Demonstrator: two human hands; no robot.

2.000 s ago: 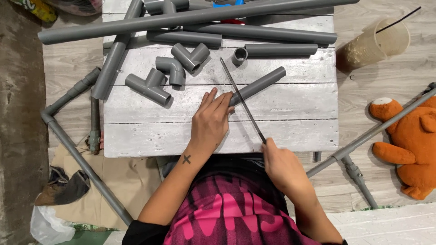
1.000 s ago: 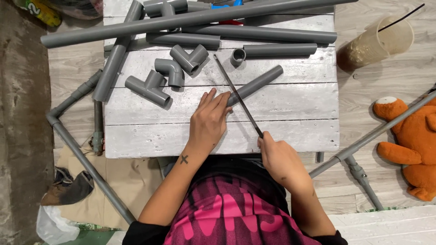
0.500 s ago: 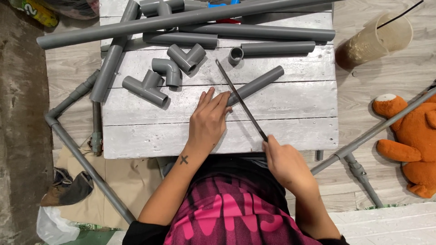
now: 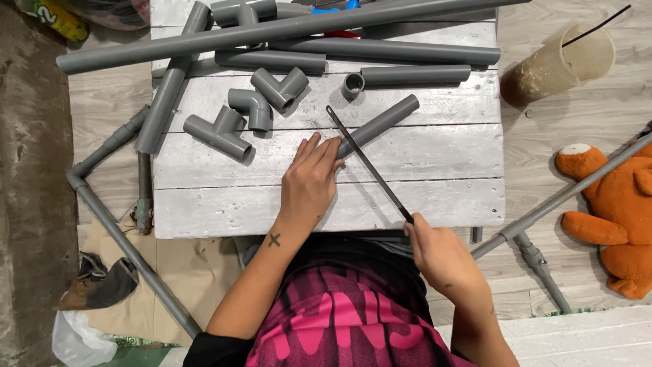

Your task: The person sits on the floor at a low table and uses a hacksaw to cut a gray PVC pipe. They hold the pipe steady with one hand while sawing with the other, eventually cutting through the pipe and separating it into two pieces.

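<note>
- The short grey pipe lies slantwise on the white plank bench, near its middle, its lower end under the fingertips of the left hand.
- The left hand's grip is spread flat, fingers pressed down on the pipe's end and the bench, pinning rather than closing round it.
- The right hand is pressed together round the handle of a thin dark blade, which lies across the pipe just beside the left fingertips.
- I judge the pipe light, stiff and smooth, so it is likely to roll or slide; a hold close to the blade, as here, looks the steadiest.
- Grey elbow and tee fittings sit to the left; long grey pipes lie across the far edge.
- A tan plastic cup with a dark straw stands on the floor at right, near an orange soft toy.
- A yellow printed package shows at the top left corner, and a white bag lies at lower left.
</note>
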